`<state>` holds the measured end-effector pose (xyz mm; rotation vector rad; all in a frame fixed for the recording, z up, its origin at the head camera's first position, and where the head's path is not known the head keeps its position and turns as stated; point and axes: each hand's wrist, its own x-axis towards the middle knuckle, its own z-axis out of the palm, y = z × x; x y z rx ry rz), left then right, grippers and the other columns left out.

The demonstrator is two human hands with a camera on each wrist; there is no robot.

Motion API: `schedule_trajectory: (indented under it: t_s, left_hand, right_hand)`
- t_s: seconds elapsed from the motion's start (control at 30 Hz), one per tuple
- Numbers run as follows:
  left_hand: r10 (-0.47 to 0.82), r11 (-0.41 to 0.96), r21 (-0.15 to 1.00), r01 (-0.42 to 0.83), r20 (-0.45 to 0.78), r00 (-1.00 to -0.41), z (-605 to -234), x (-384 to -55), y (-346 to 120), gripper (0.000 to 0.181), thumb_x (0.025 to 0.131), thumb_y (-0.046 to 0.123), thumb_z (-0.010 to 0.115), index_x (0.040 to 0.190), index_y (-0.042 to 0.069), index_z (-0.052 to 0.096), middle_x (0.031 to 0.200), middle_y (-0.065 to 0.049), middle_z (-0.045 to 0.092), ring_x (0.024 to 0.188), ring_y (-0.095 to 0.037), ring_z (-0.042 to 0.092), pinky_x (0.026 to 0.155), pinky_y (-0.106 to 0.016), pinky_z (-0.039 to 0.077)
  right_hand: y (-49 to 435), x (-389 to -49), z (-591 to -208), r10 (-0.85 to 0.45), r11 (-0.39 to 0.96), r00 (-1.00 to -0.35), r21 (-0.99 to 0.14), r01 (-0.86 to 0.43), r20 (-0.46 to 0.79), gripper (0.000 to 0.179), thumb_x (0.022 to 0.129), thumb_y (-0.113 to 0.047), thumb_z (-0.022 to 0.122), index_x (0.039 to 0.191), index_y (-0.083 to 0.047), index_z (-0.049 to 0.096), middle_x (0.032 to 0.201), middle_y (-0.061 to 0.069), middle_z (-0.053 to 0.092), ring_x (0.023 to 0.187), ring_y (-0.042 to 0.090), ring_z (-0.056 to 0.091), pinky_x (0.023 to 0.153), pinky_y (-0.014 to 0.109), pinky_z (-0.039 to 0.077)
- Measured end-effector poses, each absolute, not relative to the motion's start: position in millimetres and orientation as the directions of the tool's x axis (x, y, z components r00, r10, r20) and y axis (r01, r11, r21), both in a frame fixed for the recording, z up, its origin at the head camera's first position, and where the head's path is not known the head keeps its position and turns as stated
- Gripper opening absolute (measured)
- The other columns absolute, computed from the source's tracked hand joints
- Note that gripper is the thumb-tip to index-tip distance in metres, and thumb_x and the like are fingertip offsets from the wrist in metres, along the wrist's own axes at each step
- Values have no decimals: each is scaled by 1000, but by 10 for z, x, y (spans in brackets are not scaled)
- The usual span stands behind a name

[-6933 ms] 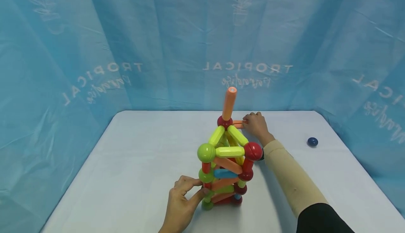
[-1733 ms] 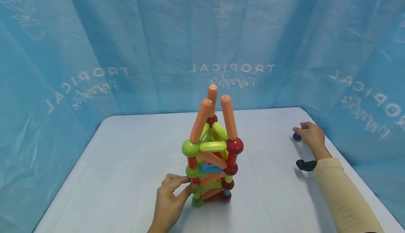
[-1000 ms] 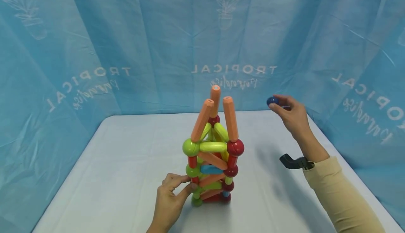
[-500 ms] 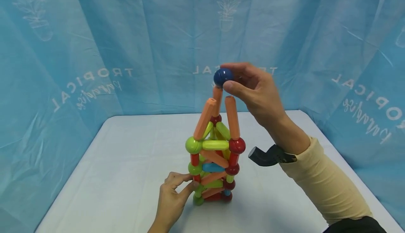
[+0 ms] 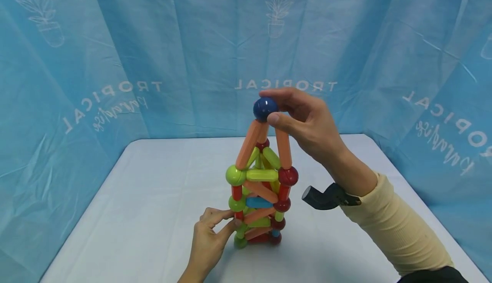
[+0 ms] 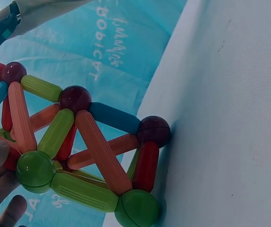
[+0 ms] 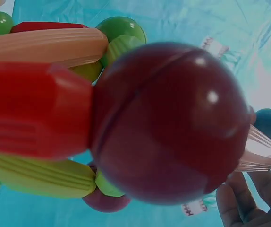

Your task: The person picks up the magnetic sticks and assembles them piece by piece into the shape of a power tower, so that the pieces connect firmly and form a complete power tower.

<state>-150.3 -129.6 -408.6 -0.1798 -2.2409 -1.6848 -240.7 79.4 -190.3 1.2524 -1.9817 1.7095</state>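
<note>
A tower of magnetic rods and balls (image 5: 262,175) stands upright on the table. My left hand (image 5: 210,236) pinches a red rod (image 5: 239,215) low on its left side; the fingertips show at the edge of the left wrist view. At the peak, my right hand (image 5: 311,122) pinches a dark blue ball (image 5: 264,108) between thumb and fingers. The ball sits at the tops of the leaning orange rods (image 5: 247,144). My thumb hides the right orange rod's upper end. Up close in the right wrist view, a dark red ball (image 7: 173,123) covers much of the structure.
The white table (image 5: 169,189) stretches around the tower. Behind it and at both sides hangs a blue printed curtain (image 5: 203,52). A black curved piece (image 5: 323,197) is strapped to my right wrist and juts out beside the tower.
My right hand has added orange rods, picked the blue ball off the table at right, and brought it over the tower, lowering it onto the rod tops. My left hand keeps its pinch.
</note>
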Motion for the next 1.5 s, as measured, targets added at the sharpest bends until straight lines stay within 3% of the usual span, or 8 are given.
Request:
schedule_trajectory:
  t_s: [0.17, 0.43, 0.6, 0.87, 1.1, 1.27, 1.5]
  left_hand:
    - [-88, 292, 913, 283, 321, -943, -4085, -1500, -1298, 19, 77, 21, 80, 95, 21, 77, 84, 13, 62, 87, -11, 53, 80, -38, 38]
    - [-86, 290, 910, 298, 335, -938, -4094, -1506, -1292, 19, 77, 21, 80, 96, 21, 77, 84, 14, 63, 88, -11, 53, 81, -39, 37]
    - [-94, 291, 904, 313, 353, -931, -4087, -1510, -1295, 19, 77, 20, 80, 95, 21, 77, 82, 15, 63, 86, -10, 54, 81, -38, 37]
    - [-91, 293, 908, 300, 339, -936, -4094, -1507, -1291, 20, 77, 20, 81, 96, 19, 77, 84, 12, 62, 88, -11, 53, 82, -38, 37]
    - [-91, 293, 907, 302, 342, -935, -4102, -1502, -1289, 20, 77, 20, 81, 96, 19, 77, 84, 13, 62, 88, -11, 53, 81, -38, 37]
    - [-87, 282, 909, 307, 343, -935, -4093, -1505, -1290, 18, 78, 21, 80, 96, 20, 77, 84, 13, 63, 87, -11, 53, 81, -39, 37]
    - [-85, 280, 912, 300, 335, -938, -4080, -1503, -1294, 17, 78, 23, 80, 95, 21, 77, 84, 13, 64, 87, -10, 53, 81, -39, 37]
  right_hand:
    - [805, -2401, -1921, -461, -55, -599, -695, -717, 654, 57, 90, -37, 67, 127, 5, 56, 107, 16, 62, 99, 34, 59, 84, 36, 51]
    - [923, -2354, -2042, -400, -12, -662, -726, -688, 634, 57, 89, -40, 68, 128, 1, 58, 117, 14, 62, 109, 32, 56, 90, 37, 48]
    - [984, -2273, -2160, -370, 38, -680, -721, -692, 633, 54, 87, -35, 71, 123, 3, 60, 113, 13, 61, 106, 32, 55, 88, 34, 48]
    - [998, -2180, -2239, -416, 67, -603, -639, -766, 680, 47, 92, -31, 66, 122, 4, 60, 117, 11, 59, 114, 31, 49, 99, 41, 40]
    - [964, -2212, -2264, -374, 148, -566, -555, -818, 734, 45, 94, -35, 61, 112, 5, 67, 114, 10, 62, 111, 29, 50, 91, 38, 44]
    - [948, -2229, -2259, -364, 208, -573, -536, -819, 734, 42, 94, -37, 61, 111, 1, 69, 113, 7, 64, 111, 25, 51, 91, 38, 44]
    - [921, -2224, -2175, -311, 175, -600, -576, -799, 737, 54, 95, -43, 56, 119, 5, 60, 112, 12, 60, 105, 29, 54, 89, 31, 47]
